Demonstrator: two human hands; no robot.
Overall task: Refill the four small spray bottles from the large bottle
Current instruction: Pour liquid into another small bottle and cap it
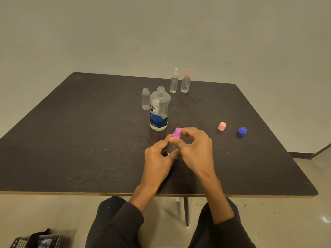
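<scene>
My left hand (159, 154) grips the clear body of a small spray bottle (171, 147) standing near the table's middle front. My right hand (195, 145) pinches its purple spray top (177, 132). Just behind stands the large clear bottle (160, 109) with a blue label, uncapped. To its left is a small clear bottle (146, 98) with no top. Farther back stand two small spray bottles, one with a white top (174, 81) and one with a pink top (186, 81).
A pink cap (222, 126) and a blue cap (242, 131) lie on the dark table (71, 140) to the right. A table leg (186, 210) shows below the front edge. A dark bag (43, 238) lies on the floor at lower left.
</scene>
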